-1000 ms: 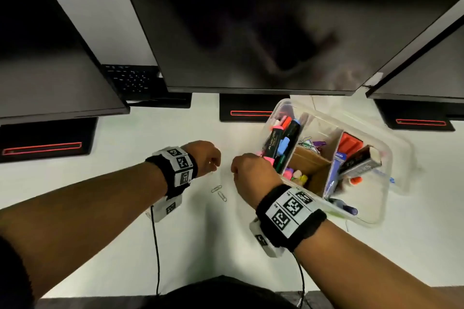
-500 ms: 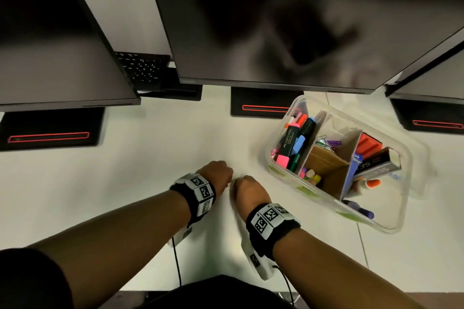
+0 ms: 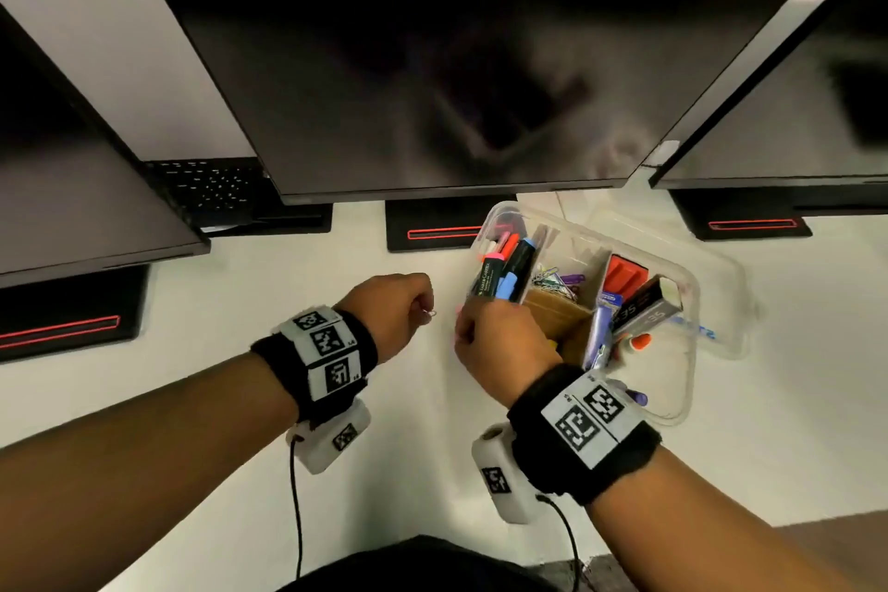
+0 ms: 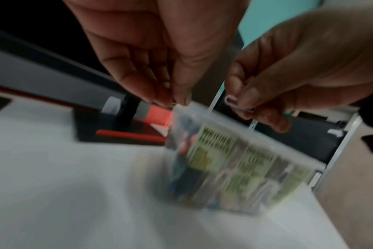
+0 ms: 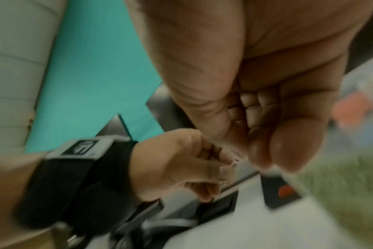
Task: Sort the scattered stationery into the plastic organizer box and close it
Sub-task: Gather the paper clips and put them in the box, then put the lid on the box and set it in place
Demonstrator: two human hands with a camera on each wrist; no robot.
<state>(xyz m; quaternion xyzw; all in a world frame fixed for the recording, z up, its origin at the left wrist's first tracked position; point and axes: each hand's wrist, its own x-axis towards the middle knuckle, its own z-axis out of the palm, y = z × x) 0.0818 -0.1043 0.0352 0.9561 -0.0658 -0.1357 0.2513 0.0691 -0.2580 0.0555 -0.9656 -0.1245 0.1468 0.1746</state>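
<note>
- Both hands have risen off the desk since half a second ago, when they were pressed down at its near middle; the two clips that lay there a second ago no longer show.
- My left hand (image 3: 389, 312) pinches a small paper clip (image 3: 429, 313) between thumb and fingertips, held above the desk (image 3: 240, 303) just left of the box.
- My right hand (image 3: 504, 346) pinches a second paper clip (image 4: 231, 101), pale in colour, at the box's near-left corner.
- The plastic organizer box (image 3: 692, 380) sits open toward the desk's far right, under the middle monitor (image 3: 456, 77); its clear lid (image 3: 721, 303) lies beyond its right side.
- The clip compartment (image 3: 557, 279) is in the box's middle.
- Handling judgement: clips are light, stiff, slick wire, easily dropped; pinch across the loops. The lid looks thin and flexible; I would take it by the rim.
</note>
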